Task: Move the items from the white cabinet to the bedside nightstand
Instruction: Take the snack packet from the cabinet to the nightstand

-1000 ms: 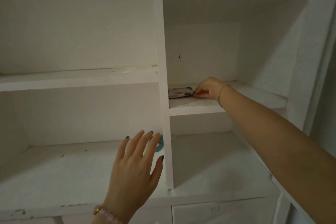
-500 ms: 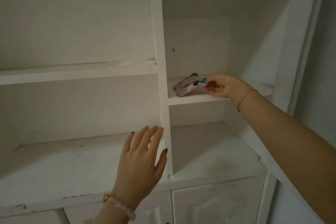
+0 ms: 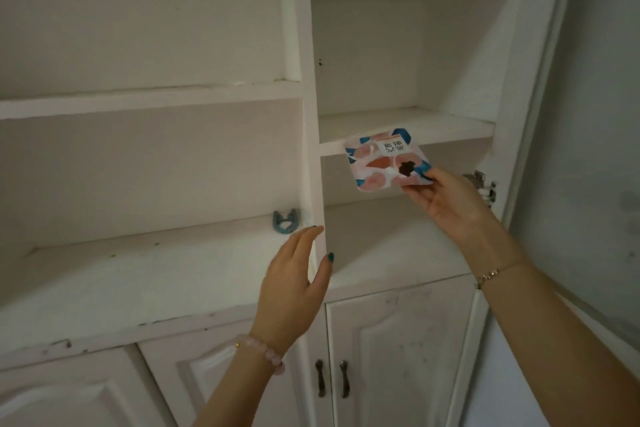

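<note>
Off the small shelf [image 3: 433, 125] now, the packet [image 3: 382, 163] has come forward and down since half a second ago. It then stood tilted on the board and now hangs in the air in front of the shelf's edge, right of centre in the frame. The right hand [image 3: 450, 204] pinches it by its lower right corner, thumb on the printed face and fingers behind. The flat pink-and-blue face is turned to the camera and slants from upper left down to lower right.

The left hand [image 3: 291, 288] holds nothing. Its fingers are straight and close together, thumb spread, raised in the lower middle of the frame just in front of the upright divider [image 3: 313, 149] of the white cabinet [image 3: 149, 102].

One more thing shows in the cabinet — a small blue clip-like thing [image 3: 284, 222] on the wide lower shelf [image 3: 138, 274], hard against the divider's left side. It lies just above and slightly left of the left fingertips, near but apart, and well across the divider from the right hand. So the free left hand looks the better placed to take it — a short reach up and in. The nightstand is not in view.
</note>
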Demonstrator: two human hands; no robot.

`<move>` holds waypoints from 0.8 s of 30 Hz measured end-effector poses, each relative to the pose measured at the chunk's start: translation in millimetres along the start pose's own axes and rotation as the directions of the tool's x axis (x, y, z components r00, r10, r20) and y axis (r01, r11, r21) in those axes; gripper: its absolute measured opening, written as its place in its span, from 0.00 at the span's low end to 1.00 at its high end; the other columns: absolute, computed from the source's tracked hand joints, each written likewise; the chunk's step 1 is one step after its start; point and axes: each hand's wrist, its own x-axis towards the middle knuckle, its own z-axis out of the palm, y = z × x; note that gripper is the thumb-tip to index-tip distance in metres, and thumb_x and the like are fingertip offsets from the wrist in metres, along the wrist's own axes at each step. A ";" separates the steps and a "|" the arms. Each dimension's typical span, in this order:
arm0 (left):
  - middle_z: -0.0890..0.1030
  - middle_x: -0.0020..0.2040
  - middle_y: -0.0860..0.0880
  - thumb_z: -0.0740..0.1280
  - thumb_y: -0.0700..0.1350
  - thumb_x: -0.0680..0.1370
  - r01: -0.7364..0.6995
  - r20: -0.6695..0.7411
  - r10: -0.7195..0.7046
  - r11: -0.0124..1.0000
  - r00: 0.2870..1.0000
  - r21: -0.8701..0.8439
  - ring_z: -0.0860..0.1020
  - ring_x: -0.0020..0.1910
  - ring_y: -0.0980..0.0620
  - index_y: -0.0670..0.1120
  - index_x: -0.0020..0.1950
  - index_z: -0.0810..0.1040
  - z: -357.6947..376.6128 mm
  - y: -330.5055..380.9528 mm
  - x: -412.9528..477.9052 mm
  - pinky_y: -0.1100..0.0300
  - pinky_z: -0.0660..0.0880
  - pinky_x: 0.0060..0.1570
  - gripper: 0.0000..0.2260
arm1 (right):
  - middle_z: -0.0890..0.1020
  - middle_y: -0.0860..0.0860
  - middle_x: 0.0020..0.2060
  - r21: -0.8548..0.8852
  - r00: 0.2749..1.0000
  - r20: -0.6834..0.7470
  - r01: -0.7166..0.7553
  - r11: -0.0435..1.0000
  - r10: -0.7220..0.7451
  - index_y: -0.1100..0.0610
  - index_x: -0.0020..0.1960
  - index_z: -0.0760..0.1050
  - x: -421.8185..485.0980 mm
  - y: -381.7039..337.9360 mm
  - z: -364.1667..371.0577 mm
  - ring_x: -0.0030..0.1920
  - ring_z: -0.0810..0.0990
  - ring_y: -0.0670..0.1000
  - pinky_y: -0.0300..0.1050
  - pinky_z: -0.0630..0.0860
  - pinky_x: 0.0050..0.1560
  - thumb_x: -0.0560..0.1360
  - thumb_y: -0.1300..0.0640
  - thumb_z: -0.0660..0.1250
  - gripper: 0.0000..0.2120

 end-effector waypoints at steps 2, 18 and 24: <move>0.71 0.63 0.59 0.59 0.48 0.81 0.181 0.064 -0.170 0.946 0.983 -0.271 0.69 0.61 0.62 0.55 0.67 0.69 1.3 3.1 -3.6 0.72 0.61 0.59 0.14 | 0.84 0.57 0.46 -0.033 1.000 -0.006 -0.011 0.999 0.011 0.64 0.53 0.76 -21.8 12.8 -4.7 0.46 0.84 0.51 0.42 0.81 0.43 0.77 0.64 0.61 0.08; 0.81 0.57 0.44 0.54 0.52 0.81 0.583 0.560 -0.473 -0.113 0.681 -0.804 0.77 0.57 0.44 0.41 0.62 0.75 -36.2 -23.4 -58.1 0.49 0.74 0.55 0.19 | 0.84 0.60 0.46 -0.237 0.965 -0.051 -0.261 0.936 0.257 0.67 0.51 0.75 -137.6 115.9 -15.0 0.46 0.84 0.56 0.43 0.81 0.40 0.77 0.63 0.62 0.08; 0.79 0.61 0.42 0.53 0.52 0.81 0.590 0.556 -0.519 -0.117 0.649 -0.799 0.76 0.59 0.43 0.41 0.65 0.73 -55.0 -48.6 -93.7 0.49 0.73 0.55 0.21 | 0.84 0.60 0.47 -0.315 0.939 -0.043 -0.337 0.887 0.341 0.65 0.55 0.76 -163.1 150.7 -5.6 0.48 0.84 0.56 0.43 0.81 0.44 0.78 0.61 0.61 0.10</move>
